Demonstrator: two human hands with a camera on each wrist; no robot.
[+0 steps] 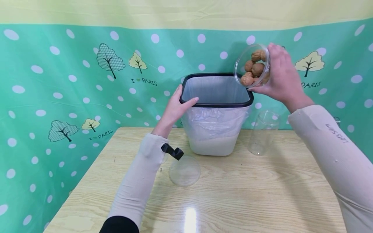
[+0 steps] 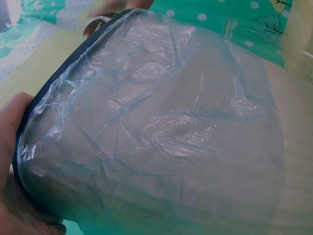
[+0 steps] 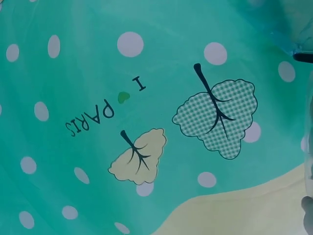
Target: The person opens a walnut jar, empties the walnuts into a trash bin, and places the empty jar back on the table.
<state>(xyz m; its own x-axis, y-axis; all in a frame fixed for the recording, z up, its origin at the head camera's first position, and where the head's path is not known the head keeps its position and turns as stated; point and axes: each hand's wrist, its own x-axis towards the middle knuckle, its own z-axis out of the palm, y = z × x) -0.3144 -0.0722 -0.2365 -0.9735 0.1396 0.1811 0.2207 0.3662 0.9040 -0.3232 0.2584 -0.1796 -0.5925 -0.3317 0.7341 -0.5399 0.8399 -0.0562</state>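
A white trash can (image 1: pixel 214 142) with a black rim stands on the table, lined with a clear plastic bag (image 1: pixel 217 121). My left hand (image 1: pixel 175 108) grips its rim at the left, thumb over the edge; in the left wrist view the thumb (image 2: pixel 14 115) lies against the dark rim. Above the can's right side, my right hand (image 1: pixel 281 76) holds a clear jar (image 1: pixel 240 66) tipped sideways, its mouth toward the can. Several walnuts (image 1: pixel 257 69) lie inside the jar. The right wrist view shows mostly the backdrop, with only slivers of objects at its right edge.
Right of the can stands a tall clear container (image 1: pixel 263 132). A round clear lid (image 1: pixel 185 171) lies flat on the wooden table (image 1: pixel 247 194) in front, with another clear edge partly hidden by the left sleeve. A green dotted cloth (image 1: pixel 87 74) hangs behind.
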